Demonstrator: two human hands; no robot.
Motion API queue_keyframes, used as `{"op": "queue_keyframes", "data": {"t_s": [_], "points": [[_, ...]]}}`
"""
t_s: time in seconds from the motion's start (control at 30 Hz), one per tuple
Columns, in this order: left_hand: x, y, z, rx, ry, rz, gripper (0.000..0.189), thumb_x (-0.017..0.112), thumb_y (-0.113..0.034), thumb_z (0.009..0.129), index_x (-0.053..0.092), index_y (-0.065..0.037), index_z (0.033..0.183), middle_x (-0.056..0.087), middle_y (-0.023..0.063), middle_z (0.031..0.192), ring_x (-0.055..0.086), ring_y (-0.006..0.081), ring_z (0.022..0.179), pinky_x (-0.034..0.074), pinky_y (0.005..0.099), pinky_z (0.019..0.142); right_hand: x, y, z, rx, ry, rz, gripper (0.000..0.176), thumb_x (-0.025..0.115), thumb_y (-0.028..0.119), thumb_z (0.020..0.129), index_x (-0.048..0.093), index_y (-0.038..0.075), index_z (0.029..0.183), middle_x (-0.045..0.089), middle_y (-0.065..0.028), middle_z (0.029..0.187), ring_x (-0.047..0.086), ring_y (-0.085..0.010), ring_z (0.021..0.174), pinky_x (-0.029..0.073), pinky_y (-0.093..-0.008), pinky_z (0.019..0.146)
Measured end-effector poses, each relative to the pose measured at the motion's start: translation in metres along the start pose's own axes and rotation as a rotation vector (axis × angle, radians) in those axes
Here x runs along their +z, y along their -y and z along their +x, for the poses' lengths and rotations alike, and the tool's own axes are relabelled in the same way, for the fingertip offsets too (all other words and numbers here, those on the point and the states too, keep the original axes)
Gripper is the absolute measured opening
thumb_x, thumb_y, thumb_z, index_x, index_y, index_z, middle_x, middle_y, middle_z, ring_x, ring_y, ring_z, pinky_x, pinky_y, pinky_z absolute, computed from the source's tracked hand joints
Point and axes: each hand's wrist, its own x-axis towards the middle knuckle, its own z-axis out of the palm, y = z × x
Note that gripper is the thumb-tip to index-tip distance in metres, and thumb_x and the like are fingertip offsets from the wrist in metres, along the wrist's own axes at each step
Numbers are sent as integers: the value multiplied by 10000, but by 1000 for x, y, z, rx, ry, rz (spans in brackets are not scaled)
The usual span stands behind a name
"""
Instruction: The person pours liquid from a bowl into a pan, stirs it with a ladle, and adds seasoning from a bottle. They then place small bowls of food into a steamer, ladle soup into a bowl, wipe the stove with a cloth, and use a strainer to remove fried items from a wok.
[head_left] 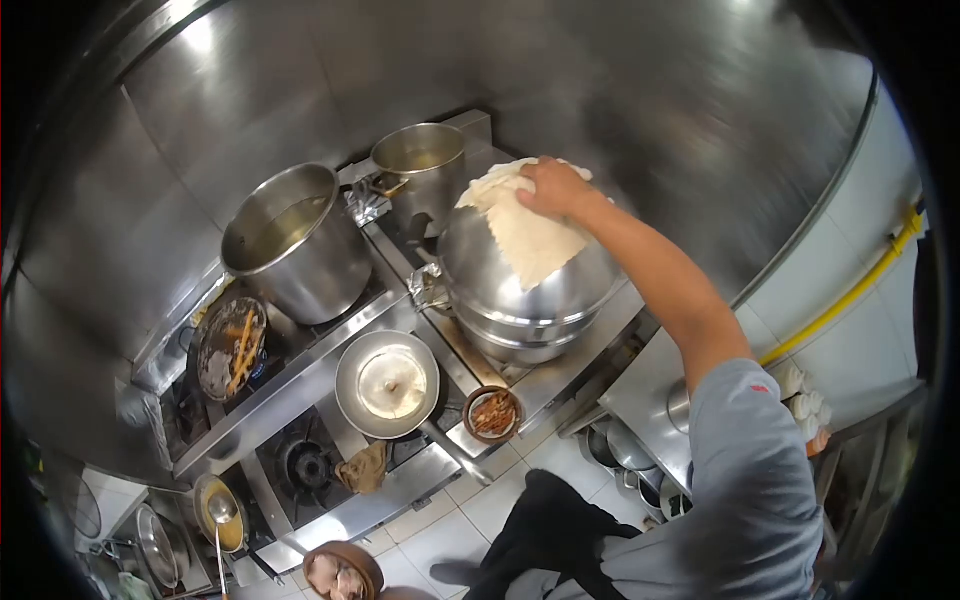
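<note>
My right hand (556, 188) is closed on a cream cloth (538, 248) at the top of a domed metal lid (475, 250). The cloth drapes down over the lid's near side, and whatever lies under my fingers is hidden. Beneath the lid is a wide steel pot (515, 345) on the right part of the stove. Nowhere in view is my left hand. Nearest to the covered pot are a small brown bowl (493, 414) of dark reddish bits and a shallow pan (388, 385) with its handle towards me.
A tall stockpot (310, 265) of liquid and a smaller pot (418, 150) stand at the back. At left is a dark pan (230, 350) with orange-brown pieces. A brown cloth (362, 468) lies beside a bare burner (308, 465). A ladle (222, 510) rests in a yellowish pan.
</note>
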Motion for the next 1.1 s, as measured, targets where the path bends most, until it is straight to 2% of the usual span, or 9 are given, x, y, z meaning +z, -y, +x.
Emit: {"op": "queue_keyframes", "data": {"t_s": [0.17, 0.2, 0.27, 0.33, 0.53, 0.77, 0.83, 0.93, 1.1], "points": [[4, -90, 86, 322, -31, -44, 283, 660, -36, 872, 630, -89, 1148, 715, 206, 860, 690, 415, 744, 527, 465, 601, -16, -28, 1, -107, -107, 179, 445, 631, 370, 836, 712, 54, 1139, 676, -225, 1145, 651, -387, 1050, 515, -445, 947], [1, -101, 105, 277, 122, -16, 230, 630, -106, 910, 627, -58, 1135, 729, 178, 972, 707, 392, 796, 542, 463, 637, -23, -42, 3, -96, -113, 191, 445, 631, 370, 836, 712, 54, 1139, 676, -225, 1145, 651, -387, 1050, 515, -445, 947], [4, -127, 140, 351, 99, -11, 272, 651, -94, 873, 599, -79, 1140, 719, 175, 910, 698, 390, 757, 539, 469, 620, -41, -83, 12, 59, -213, 367, 456, 643, 378, 836, 707, 63, 1159, 685, -207, 1156, 656, -372, 1062, 515, -422, 952], [5, -155, 174, 501, 58, -32, 385, 694, -70, 799, 543, -120, 1150, 700, 169, 786, 681, 385, 678, 534, 481, 586, -75, -117, 13, 221, -123, 466, 448, 651, 390, 841, 711, 83, 1162, 704, -179, 1136, 671, -333, 1065, 520, -395, 940], [-21, -267, 261, 626, 186, 39, 435, 652, 1, 774, 538, -89, 1184, 706, 204, 929, 662, 456, 823, 526, 531, 715, -73, -220, 18, 423, -170, 733, 384, 644, 397, 870, 742, 83, 1068, 736, -127, 949, 687, -216, 889, 522, -361, 819], [11, -376, 375, 790, 135, -95, 409, 621, 50, 787, 558, -77, 1171, 700, 221, 985, 662, 432, 966, 524, 493, 812, -68, -246, 8, 504, -220, 860, 335, 631, 363, 902, 744, 69, 1017, 720, -70, 848, 634, -151, 784, 509, -334, 761], [18, -399, 381, 781, 82, -105, 391, 609, 58, 797, 554, -70, 1162, 701, 227, 997, 661, 431, 974, 525, 494, 812, -50, -254, 9, 390, -335, 904, 323, 627, 332, 921, 738, 44, 1016, 714, -57, 842, 610, -124, 778, 506, -330, 754], [19, -396, 378, 714, 19, -105, 391, 616, 43, 800, 543, -66, 1168, 710, 219, 984, 667, 431, 947, 530, 493, 792, -51, -250, 4, 395, -189, 1106, 353, 618, 335, 963, 723, 19, 1080, 724, -39, 891, 627, -103, 772, 514, -307, 720], [10, -328, 384, 600, 50, 1, 387, 627, 25, 803, 543, -76, 1167, 713, 213, 964, 669, 431, 924, 531, 499, 771, -54, -245, 5, 340, -225, 965, 313, 544, 323, 1026, 713, 66, 1080, 667, 43, 882, 560, -43, 764, 477, -248, 690]]}}
